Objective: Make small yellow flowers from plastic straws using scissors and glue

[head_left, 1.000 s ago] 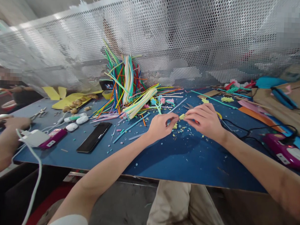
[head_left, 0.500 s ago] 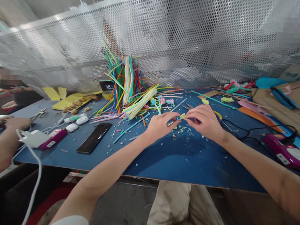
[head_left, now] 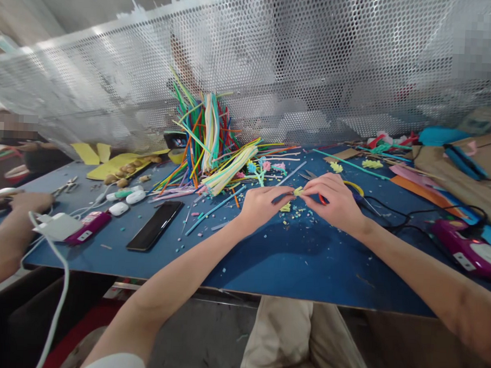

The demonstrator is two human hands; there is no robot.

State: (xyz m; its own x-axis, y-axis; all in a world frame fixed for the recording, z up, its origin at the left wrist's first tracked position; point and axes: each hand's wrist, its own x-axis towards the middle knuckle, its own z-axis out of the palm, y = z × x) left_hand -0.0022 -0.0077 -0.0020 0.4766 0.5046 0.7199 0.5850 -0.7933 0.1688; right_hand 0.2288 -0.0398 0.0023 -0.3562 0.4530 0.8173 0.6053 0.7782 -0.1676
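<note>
Between my two hands is a small yellow fuzzy piece (head_left: 298, 191), pinched at its left side by my left hand (head_left: 264, 205) and at its right side by my right hand (head_left: 330, 201). Scissors (head_left: 308, 175) with a red handle lie partly under my right hand. Another yellow piece (head_left: 285, 207) rests on the blue table (head_left: 282, 267) just below my fingertips, among tiny clippings. More yellow fuzzy pieces (head_left: 371, 164) lie beyond my right hand. Behind my left hand are blue and pink fuzzy shapes (head_left: 266, 166).
Bundled colourful pipe cleaners (head_left: 211, 133) stand at the back against a perforated metal screen (head_left: 315, 73). A black phone (head_left: 154, 225), white charger (head_left: 58, 226) and purple power strip (head_left: 89, 227) lie left. Another purple strip (head_left: 466, 248) is right. Another person's hand (head_left: 31, 203) is far left.
My left fingers have straightened and closed in on the yellow piece. The yellow piece on the table below them shows more fully. My right hand has barely moved.
</note>
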